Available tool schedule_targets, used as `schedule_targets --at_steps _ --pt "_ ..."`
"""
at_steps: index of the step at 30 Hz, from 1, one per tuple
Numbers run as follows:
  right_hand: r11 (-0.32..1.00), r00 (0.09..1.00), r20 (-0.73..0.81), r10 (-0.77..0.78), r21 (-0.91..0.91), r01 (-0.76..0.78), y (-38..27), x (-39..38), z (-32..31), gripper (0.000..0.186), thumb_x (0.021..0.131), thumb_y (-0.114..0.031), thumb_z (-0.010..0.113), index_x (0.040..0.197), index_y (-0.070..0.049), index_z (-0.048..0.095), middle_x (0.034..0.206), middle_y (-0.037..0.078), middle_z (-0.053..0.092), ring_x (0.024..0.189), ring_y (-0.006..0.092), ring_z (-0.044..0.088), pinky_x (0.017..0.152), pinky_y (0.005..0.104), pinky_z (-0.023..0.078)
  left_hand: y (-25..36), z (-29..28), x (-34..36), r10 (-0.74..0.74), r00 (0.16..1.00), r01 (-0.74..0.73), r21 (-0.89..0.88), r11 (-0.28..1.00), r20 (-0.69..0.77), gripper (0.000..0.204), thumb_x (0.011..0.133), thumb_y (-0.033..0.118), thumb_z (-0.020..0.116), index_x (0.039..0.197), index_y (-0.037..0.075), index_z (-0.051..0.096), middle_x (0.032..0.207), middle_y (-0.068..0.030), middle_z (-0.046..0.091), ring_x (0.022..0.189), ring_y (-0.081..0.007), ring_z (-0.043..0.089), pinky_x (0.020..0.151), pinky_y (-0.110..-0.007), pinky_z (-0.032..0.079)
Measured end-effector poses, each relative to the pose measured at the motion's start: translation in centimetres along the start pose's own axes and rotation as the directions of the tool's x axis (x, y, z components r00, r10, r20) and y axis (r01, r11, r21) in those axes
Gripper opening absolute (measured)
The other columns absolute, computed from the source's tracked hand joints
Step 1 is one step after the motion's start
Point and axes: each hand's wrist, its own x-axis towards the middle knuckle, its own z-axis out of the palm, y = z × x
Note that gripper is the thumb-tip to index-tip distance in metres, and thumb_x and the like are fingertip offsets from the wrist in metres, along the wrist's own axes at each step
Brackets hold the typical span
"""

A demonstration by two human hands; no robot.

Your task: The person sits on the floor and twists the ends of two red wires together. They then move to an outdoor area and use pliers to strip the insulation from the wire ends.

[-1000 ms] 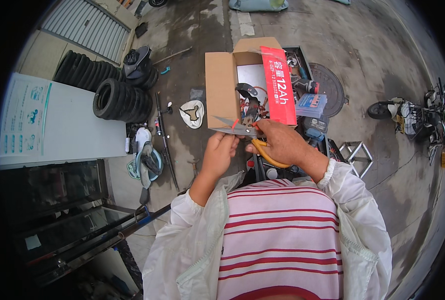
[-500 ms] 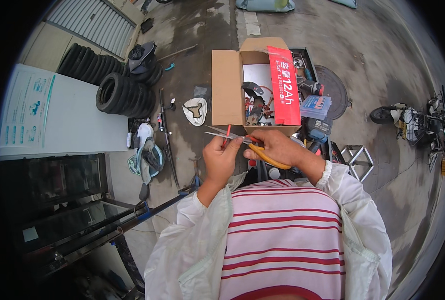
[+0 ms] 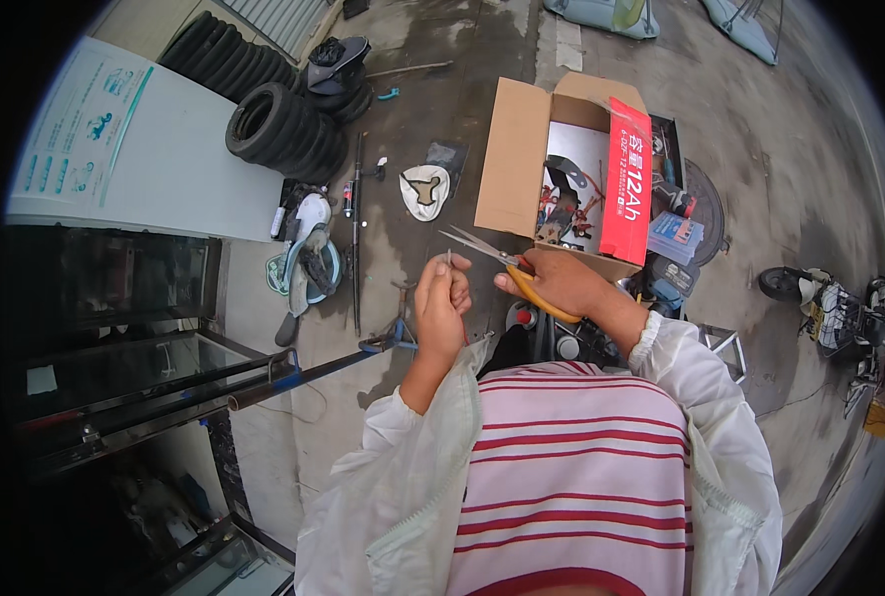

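Note:
In my right hand (image 3: 573,284) are scissors (image 3: 537,296) with yellow-orange handles. Their blades point up and left, slightly apart, above and to the right of my left hand (image 3: 440,306). The fingers of that left hand are pinched together on a thin, wire-like piece. Its narrow tip shows above the fingertips, and a bit of red shows below the hand; the rest is hidden. Just beyond my right hand is an open cardboard box (image 3: 510,159) with a red printed flap (image 3: 625,184). Red and dark small parts (image 3: 573,204) lie inside it.
Right of the box are a plastic case (image 3: 676,234) and tools. A white and black piece (image 3: 425,192) lies on the ground left of the box. Tires (image 3: 285,134) are stacked at far left. A metal bar (image 3: 293,382) crosses left of my arm; a bike (image 3: 830,303) is at right.
My hands have moved apart; the scissors no longer reach over the left fingers. The red piece that stood up near the blades is mostly out of sight. The view has shifted.

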Motion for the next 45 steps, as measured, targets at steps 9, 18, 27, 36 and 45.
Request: schedule_targets --at_steps 9,18,27,36,45 --pt "0.862 0.969 -0.216 -0.116 -0.507 -0.010 10.7 -5.8 5.0 0.053 0.071 -0.046 0.075 0.096 -0.001 0.062 0.085 0.016 0.067 0.080 0.0321 0.066 0.071 0.0419 0.052 2.0 0.0 0.1 0.100 0.993 -0.111 0.205 0.972 0.061 0.021 0.100 0.015 0.044 0.116 0.004 0.050 0.073 -0.0012 0.052 0.064 -0.0045 0.038 0.056 -0.019 0.031" --pt "0.836 0.926 -0.373 -0.061 -0.526 -0.157 21.8 -14.6 8.6 0.040 0.068 -0.022 0.076 0.100 -0.004 0.058 0.095 0.015 0.062 0.094 0.0319 0.061 0.081 0.0421 0.048 0.4 0.4 1.7 0.070 0.991 -0.103 0.308 0.946 0.114 0.014 0.098 0.014 0.050 0.105 0.001 0.052 0.084 -0.0057 0.062 0.067 -0.0055 0.043 0.062 -0.021 0.037" --pt "0.992 0.773 -0.628 0.092 -0.012 -0.128 17.5 -13.7 6.5 0.018 0.072 -0.011 0.074 0.074 -0.004 0.058 0.077 0.010 0.059 0.078 0.0324 0.058 0.073 0.0410 0.046 -2.0 2.7 -1.0 -0.110 0.992 0.086 0.300 0.950 0.061 0.013 0.093 0.011 0.060 0.101 0.000 0.059 0.088 -0.0025 0.059 0.075 -0.0090 0.054 0.067 -0.024 0.046" --pt "0.795 0.859 -0.365 -0.358 0.363 0.486 3.5 -8.6 4.1 0.047 0.073 -0.025 0.078 0.115 -0.011 0.060 0.146 0.024 0.031 0.133 0.0353 0.035 0.109 0.0427 0.028 -3.5 3.7 -8.3 -0.240 0.971 0.239 0.122 0.963 -0.007 0.015 0.093 0.012 0.061 0.103 0.001 0.059 0.085 -0.0022 0.060 0.075 -0.0091 0.056 0.069 -0.024 0.049" --pt "0.769 0.843 -0.148 -0.517 0.353 0.533 0.7 -8.6 8.8 0.040 0.071 -0.027 0.081 0.096 -0.003 0.060 0.111 0.014 0.051 0.120 0.0277 0.044 0.099 0.0336 0.038 -3.8 -0.7 -15.2 -0.170 0.971 0.173 0.006 0.985 -0.167 0.011 0.094 0.013 0.059 0.098 0.003 0.058 0.086 -0.0032 0.060 0.077 -0.0117 0.056 0.072 -0.025 0.048"
